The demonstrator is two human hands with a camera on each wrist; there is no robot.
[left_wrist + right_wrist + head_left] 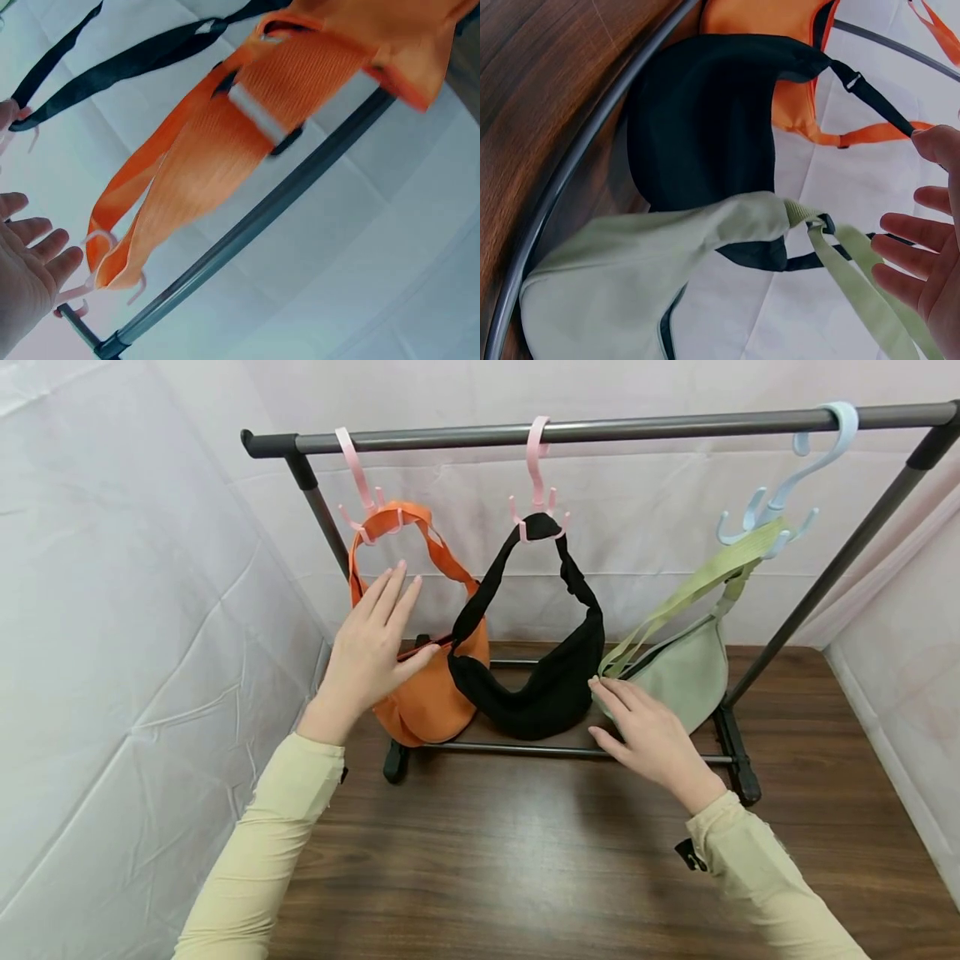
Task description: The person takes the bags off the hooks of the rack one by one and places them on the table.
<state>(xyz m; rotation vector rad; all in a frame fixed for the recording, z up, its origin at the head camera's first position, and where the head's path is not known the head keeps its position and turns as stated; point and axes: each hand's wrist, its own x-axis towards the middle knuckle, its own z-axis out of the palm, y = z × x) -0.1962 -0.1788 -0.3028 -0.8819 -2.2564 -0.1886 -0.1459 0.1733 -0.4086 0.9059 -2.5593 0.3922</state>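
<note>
Three shoulder bags hang by their straps from hooks on a rack. My left hand [367, 643], fingers straight, is nearest the orange bag [431, 697] and overlaps its strap in the head view. In the left wrist view the orange strap [202, 150] runs beside the fingers, which hold nothing. A black bag [536, 697] hangs in the middle. My right hand [648, 731] has its fingers extended in front of the green bag [686, 677], fingertips at the lower end of its strap [697, 581]. The right wrist view shows that palm holding nothing, beside the green bag [622, 262].
A dark metal rail [450, 437] carries two pink hooks [536, 464] and a light blue hook [813, 468]. Lower bars [525, 749] of the rack stand near the brown wooden floor [487, 843]. White sheeting [150, 610] covers the walls.
</note>
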